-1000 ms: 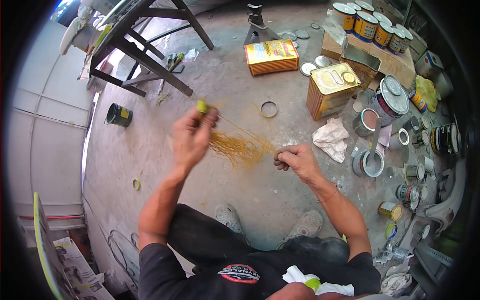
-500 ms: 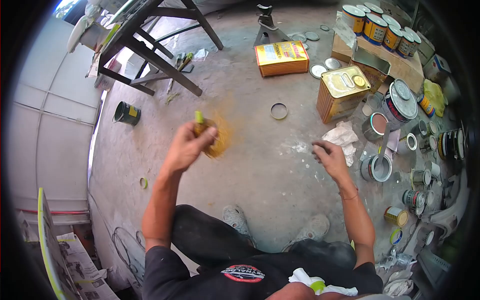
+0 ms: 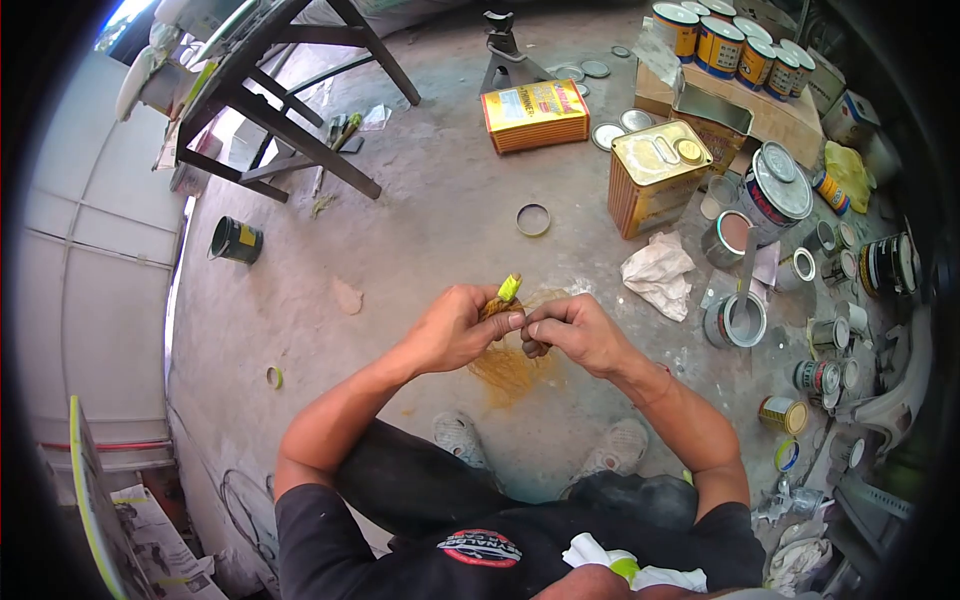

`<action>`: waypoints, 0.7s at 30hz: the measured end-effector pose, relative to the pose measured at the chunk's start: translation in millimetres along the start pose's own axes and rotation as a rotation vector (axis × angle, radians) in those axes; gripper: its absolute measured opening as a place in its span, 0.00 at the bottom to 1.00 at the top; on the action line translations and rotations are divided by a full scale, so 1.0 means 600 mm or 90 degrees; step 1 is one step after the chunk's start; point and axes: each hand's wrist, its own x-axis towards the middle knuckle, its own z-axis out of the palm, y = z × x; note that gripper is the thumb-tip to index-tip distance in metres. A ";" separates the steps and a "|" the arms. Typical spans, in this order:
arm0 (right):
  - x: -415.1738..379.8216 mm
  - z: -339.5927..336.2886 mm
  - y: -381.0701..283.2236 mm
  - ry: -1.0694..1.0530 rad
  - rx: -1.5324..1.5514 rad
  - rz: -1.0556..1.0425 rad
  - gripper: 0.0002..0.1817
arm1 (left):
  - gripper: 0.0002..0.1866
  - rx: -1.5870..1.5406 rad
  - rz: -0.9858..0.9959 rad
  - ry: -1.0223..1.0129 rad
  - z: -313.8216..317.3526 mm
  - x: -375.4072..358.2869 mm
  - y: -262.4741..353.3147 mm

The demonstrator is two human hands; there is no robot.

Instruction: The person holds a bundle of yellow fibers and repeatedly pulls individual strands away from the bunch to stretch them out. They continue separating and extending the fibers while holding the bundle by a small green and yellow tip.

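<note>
In front of my knees, my left hand [image 3: 460, 328] is closed around a bundle of yellow-brown fibres [image 3: 508, 372]. A bright yellow-green taped end [image 3: 510, 288] sticks up above the fist, and loose strands fan out below it. My right hand [image 3: 578, 335] is beside it, thumb and fingers pinched together close to the left thumb tip. Whatever the pinch holds, perhaps a strand, is too small to make out. Beyond the hands, a round lid or ring [image 3: 533, 220] lies on the concrete floor.
Right of my hands are a crumpled white cloth [image 3: 657, 277], a square metal tin [image 3: 655, 190], an open can with a spatula [image 3: 735, 320] and several paint cans. A thinner tin [image 3: 537, 115] lies farther off. At left are a dark can [image 3: 237, 240] and a wooden stand [image 3: 290, 125].
My left hand has brought the fibre bundle right and lower, toward my body. My right hand has moved left to meet it, fingers now pinched. The bundle's strands hang down more clearly.
</note>
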 end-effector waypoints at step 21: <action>-0.070 -0.214 0.174 0.318 -0.773 0.088 0.14 | 0.13 -0.230 0.083 0.815 -0.324 -0.118 -0.198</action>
